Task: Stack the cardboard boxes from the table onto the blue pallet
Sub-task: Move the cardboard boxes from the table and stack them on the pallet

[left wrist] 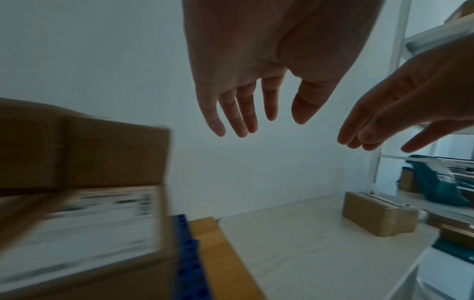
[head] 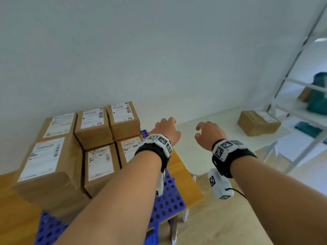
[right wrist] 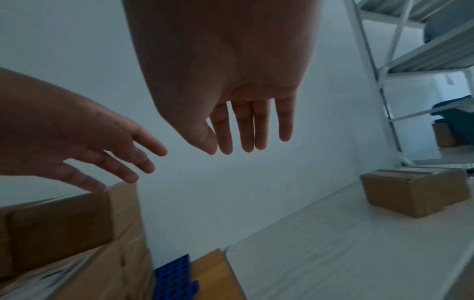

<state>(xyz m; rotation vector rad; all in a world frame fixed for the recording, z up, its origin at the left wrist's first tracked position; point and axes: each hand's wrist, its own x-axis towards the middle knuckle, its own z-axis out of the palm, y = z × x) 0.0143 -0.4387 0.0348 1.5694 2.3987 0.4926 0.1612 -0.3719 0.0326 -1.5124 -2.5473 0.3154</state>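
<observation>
Several labelled cardboard boxes (head: 93, 128) stand stacked on the blue perforated pallet (head: 168, 197) at the left. One more cardboard box (head: 258, 122) sits alone on the white table (head: 208, 138) at the right, also seen in the wrist views (left wrist: 379, 215) (right wrist: 415, 192). My left hand (head: 167, 129) hovers in the air just right of the stack, fingers relaxed and holding nothing (left wrist: 246, 113). My right hand (head: 208, 131) hangs over the white table, empty too, with straight fingers (right wrist: 246, 130). Both hands are well short of the lone box.
The pallet rests on a wooden table (head: 184, 174) that abuts the white table. A white metal shelf rack (head: 300, 71) with teal items and a box stands at the far right. A plain wall runs behind.
</observation>
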